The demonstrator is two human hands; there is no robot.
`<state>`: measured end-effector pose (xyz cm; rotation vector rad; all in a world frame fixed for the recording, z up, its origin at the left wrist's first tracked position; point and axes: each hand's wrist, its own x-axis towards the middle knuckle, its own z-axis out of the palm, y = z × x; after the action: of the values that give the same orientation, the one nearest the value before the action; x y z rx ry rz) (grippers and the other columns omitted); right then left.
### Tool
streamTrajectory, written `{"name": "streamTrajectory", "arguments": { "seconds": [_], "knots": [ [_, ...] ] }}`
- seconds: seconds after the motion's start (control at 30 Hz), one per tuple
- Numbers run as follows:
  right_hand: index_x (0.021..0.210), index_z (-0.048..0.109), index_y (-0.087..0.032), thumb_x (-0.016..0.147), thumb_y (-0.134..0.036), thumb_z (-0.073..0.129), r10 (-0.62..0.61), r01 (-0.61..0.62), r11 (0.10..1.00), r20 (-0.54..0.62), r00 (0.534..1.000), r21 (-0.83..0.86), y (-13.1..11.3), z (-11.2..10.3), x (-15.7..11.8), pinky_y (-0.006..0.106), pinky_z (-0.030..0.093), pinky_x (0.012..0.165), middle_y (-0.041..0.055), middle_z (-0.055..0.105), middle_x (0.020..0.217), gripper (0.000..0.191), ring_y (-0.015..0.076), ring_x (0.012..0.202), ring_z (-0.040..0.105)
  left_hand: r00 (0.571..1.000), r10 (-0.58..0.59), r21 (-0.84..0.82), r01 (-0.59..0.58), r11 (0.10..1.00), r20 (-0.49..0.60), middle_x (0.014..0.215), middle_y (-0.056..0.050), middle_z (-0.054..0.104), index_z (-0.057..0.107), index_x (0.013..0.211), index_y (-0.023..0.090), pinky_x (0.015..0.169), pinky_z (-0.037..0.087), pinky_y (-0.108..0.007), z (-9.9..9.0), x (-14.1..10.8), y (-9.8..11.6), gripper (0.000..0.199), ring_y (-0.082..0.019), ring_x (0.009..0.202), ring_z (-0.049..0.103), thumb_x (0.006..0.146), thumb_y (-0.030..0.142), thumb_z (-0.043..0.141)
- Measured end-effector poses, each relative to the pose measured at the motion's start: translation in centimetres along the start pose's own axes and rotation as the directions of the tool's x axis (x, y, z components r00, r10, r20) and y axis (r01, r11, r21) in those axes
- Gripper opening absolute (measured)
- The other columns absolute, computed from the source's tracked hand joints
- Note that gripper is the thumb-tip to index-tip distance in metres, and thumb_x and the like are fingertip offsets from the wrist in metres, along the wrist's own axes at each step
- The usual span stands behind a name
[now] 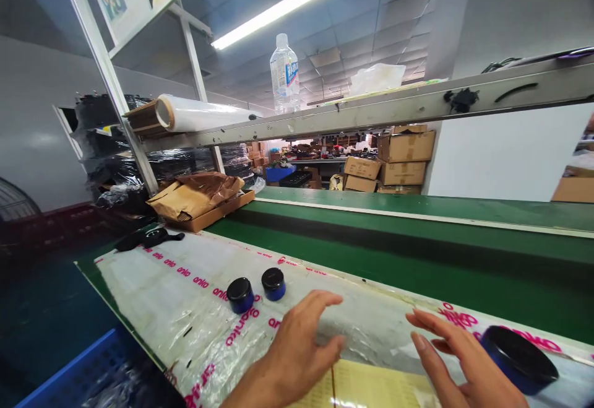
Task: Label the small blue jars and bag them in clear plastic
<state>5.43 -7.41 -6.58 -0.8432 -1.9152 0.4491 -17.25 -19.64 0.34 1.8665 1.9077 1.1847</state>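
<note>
My left hand (301,346) is held over the plastic-covered table (185,309), thumb and fingers apart and nothing between them. To its right, my right hand (457,358) has its fingers stretched out and holds nothing. Below both hands lies a yellow sheet (366,386), partly hidden by them. Two small blue jars with black lids, a left one (240,295) and a right one (273,284), stand beyond my left hand. A larger blue jar with a black lid (518,358) is just right of my right hand.
A green conveyor belt (371,247) runs behind the table. Brown paper in a cardboard tray (204,200) and black cloth (148,238) lie at the left. Overhead, a shelf (325,120) carries a bottle (284,77) and a film roll (204,114). A blue crate (78,371) is lower left.
</note>
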Motion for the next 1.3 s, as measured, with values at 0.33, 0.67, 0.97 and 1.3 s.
{"name": "streamTrajectory", "arguments": {
  "seconds": [0.33,0.67,0.97,1.3],
  "knots": [
    [0.115,0.063,-0.024,0.094,-0.029,0.052,0.109,-0.105,0.983,-0.021,0.994,0.151,-4.9,-2.3,2.2,0.032,0.055,0.084,0.0060,0.070,0.110,0.024,0.0198,0.097,0.066,0.985,0.074,-0.242,-0.035,0.970,0.154,0.127,-0.005,0.065,0.065,0.116,0.030,0.103,0.050,-0.043,4.7,5.0,4.5,0.031,-0.029,0.117,0.060,0.088,0.042,0.062],
    [0.111,0.068,-0.024,0.093,-0.039,0.057,0.334,-0.335,0.860,0.073,0.940,0.384,-5.5,-10.0,2.9,0.032,0.050,0.079,0.0053,0.070,0.108,0.025,0.0203,0.096,0.064,0.958,0.042,-0.464,0.098,0.880,0.282,0.136,-0.006,0.057,0.063,0.101,0.024,0.102,0.050,-0.040,6.9,6.1,7.8,0.022,-0.027,0.122,0.057,0.080,0.032,0.059],
    [0.101,0.074,-0.021,0.088,-0.050,0.064,0.363,-0.442,0.739,0.251,0.897,0.509,-5.7,-9.6,2.6,0.029,0.049,0.069,0.0055,0.073,0.095,0.033,0.0204,0.086,0.064,0.905,0.180,-0.567,0.078,0.820,0.386,0.118,-0.004,0.062,0.057,0.092,0.023,0.095,0.050,-0.034,7.9,5.9,9.4,0.028,-0.021,0.112,0.059,0.070,0.010,0.047],
    [0.078,0.067,-0.017,0.086,-0.044,0.063,0.430,-0.461,0.812,0.168,0.887,0.357,-5.2,-8.8,1.7,0.024,0.042,0.056,0.0023,0.068,0.077,0.028,0.0134,0.064,0.055,0.924,0.183,-0.374,-0.049,0.926,0.334,0.130,-0.004,0.060,0.063,0.090,0.024,0.097,0.049,-0.036,7.8,5.3,9.3,0.022,-0.025,0.118,0.056,0.075,0.015,0.051]
  ]
}}
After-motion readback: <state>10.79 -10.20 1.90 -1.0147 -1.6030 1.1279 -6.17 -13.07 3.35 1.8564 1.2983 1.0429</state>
